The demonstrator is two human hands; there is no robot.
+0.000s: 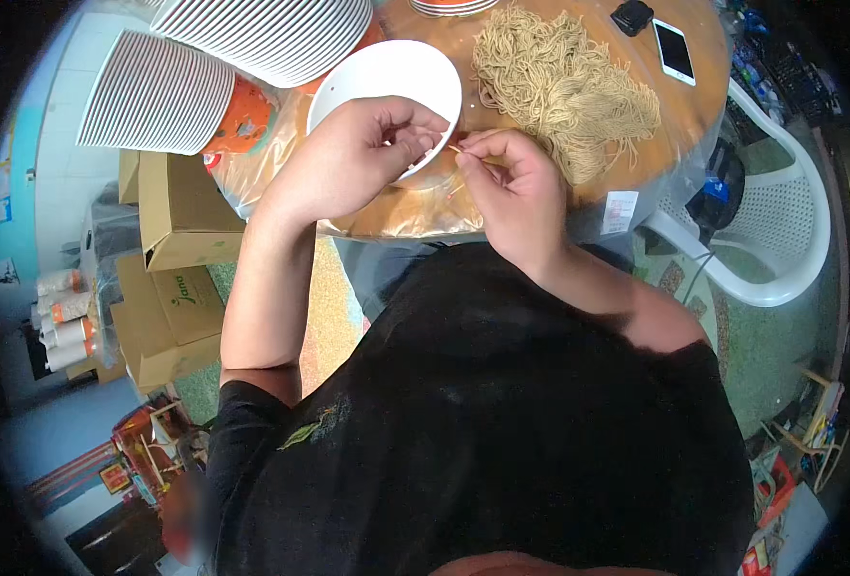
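Note:
A white bucket point(387, 72), tilted with its round mouth toward me, rests on the table near its front edge. My left hand point(348, 154) reaches over the mouth, its fingers curled and closed with the thumb close to the right rim. Whatever those fingers pinch is too small to make out. Just outside that rim, my right hand point(521, 187) pinches a thin tan cord point(455, 149) between thumb and forefinger. Beyond the right hand lies a large loose heap of tan cords point(564, 91).
Nested stacks of buckets point(156, 91) stand at the left, some with orange outsides. A phone point(675, 53) and a small black object point(631, 16) lie at the far right of the plastic-covered table point(387, 223). Cardboard boxes point(190, 226) sit lower left, a white plastic chair point(780, 211) right.

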